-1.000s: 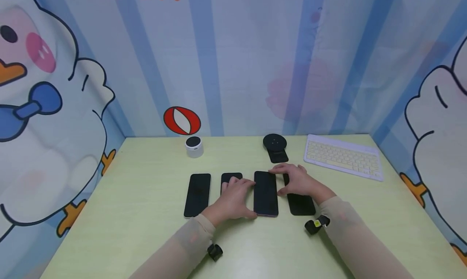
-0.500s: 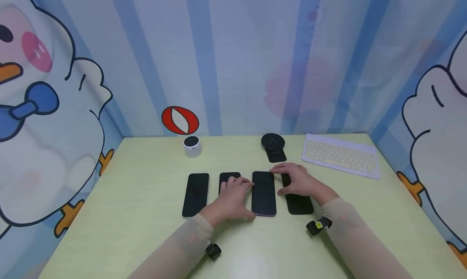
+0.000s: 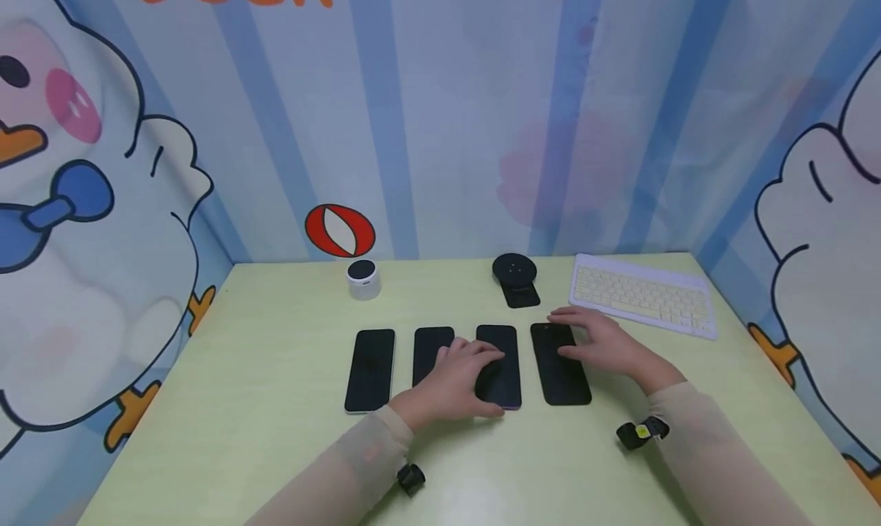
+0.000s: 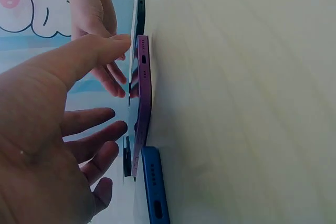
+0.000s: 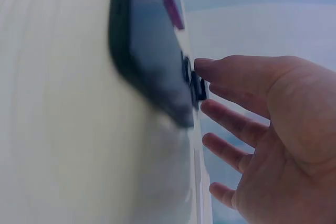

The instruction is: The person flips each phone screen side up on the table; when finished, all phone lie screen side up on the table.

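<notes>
Four-across is how the dark phones lie, so I name them by place: several black-screened phones form a row on the table. My left hand is over the second and third phones, its thumb by the lower end of the third phone, which shows a purple edge in the left wrist view. The second phone is partly hidden by that hand. My right hand hovers at the upper right of the rightmost phone, fingers spread and holding nothing. The leftmost phone lies apart from both hands.
A small white speaker-like cylinder with a dark top stands at the back left. Behind the phones is a black round-headed stand. A lilac keyboard lies at the back right. A printed curtain rises behind the pale table.
My right hand has moved right, from between the third and rightmost phones to the rightmost one's upper right side. My left hand has shifted right, over the third phone.
</notes>
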